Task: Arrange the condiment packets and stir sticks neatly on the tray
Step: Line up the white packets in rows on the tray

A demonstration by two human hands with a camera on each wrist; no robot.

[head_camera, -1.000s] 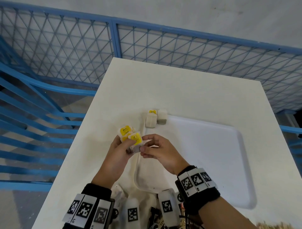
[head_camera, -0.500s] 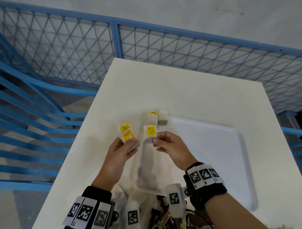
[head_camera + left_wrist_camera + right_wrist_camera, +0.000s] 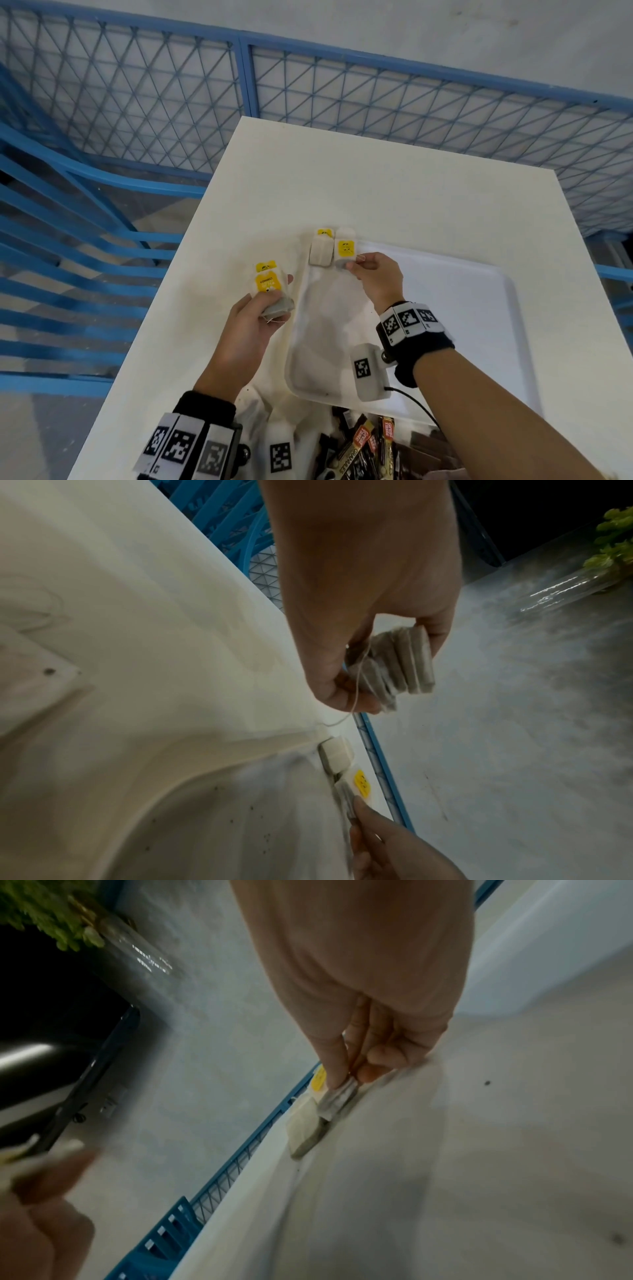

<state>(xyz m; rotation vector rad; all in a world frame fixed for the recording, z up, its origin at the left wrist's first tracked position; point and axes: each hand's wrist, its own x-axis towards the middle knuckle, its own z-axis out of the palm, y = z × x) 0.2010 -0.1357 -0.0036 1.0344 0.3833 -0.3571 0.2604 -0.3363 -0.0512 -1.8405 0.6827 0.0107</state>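
A white tray [image 3: 445, 308] lies on the white table. At its far left corner lies a tea bag [image 3: 320, 250] with a yellow tag. Right beside it, my right hand [image 3: 375, 277] pinches another yellow-tagged tea bag [image 3: 344, 251] and holds it down at that corner; the right wrist view shows thumb and forefinger on that bag [image 3: 337, 1096]. My left hand [image 3: 253, 322] hovers left of the tray and grips a small stack of tea bags [image 3: 270, 291], seen edge-on as the stack [image 3: 399, 664] with a string hanging.
A heap of brown and orange condiment packets [image 3: 370, 445] lies at the table's near edge below the tray. A blue mesh fence [image 3: 239, 85] runs behind and left of the table. Most of the tray's floor is bare.
My right hand took one tea bag from the left hand's stack and carried it forward to the tray's far left corner. The left hand stayed nearly in place with the remaining bags.
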